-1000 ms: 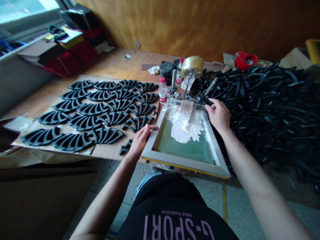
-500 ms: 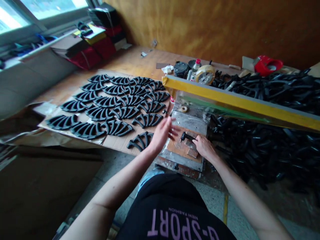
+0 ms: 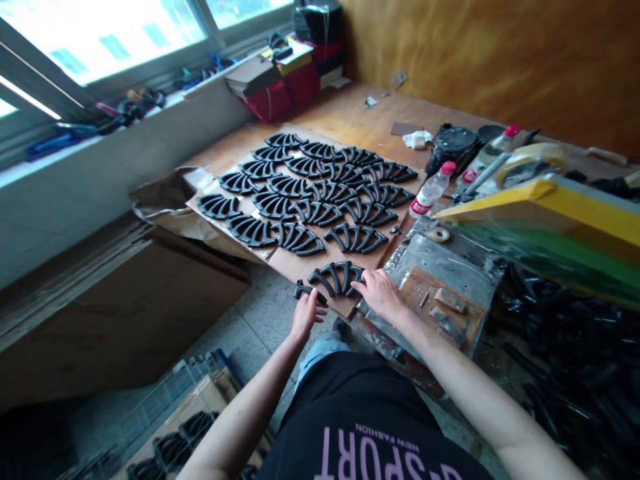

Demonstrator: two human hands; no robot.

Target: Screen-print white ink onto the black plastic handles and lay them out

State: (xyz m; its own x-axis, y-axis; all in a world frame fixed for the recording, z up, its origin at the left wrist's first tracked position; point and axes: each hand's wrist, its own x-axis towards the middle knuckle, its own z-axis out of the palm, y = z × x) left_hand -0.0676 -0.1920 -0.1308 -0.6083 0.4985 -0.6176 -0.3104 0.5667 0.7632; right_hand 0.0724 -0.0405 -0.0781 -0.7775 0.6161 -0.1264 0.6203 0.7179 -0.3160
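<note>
My left hand (image 3: 306, 315) pinches a black curved handle-like part (image 3: 303, 291) just off the near edge of the cardboard sheet. To its right, a short fanned row of the same black parts (image 3: 336, 279) lies on the cardboard (image 3: 300, 268). My right hand (image 3: 379, 291) is at this row's right end, its thumb and fingers closed around the end part, whose tip (image 3: 363, 272) shows only in part. Behind, several longer fanned rows of black parts (image 3: 300, 233) overlap on the sheet.
Right of the cardboard, a wooden block jig (image 3: 425, 293) sits on a metal plate (image 3: 415, 253). A yellow-edged board (image 3: 500, 203), a bottle with a red cap (image 3: 433, 190) and a tape roll (image 3: 440, 234) stand near it. Loose black parts (image 3: 560, 347) heap at the right.
Both hands have moved left, from the wooden jig to the nearest row. The black part that my right hand held over the jig is gone from there; my left hand now holds one.
</note>
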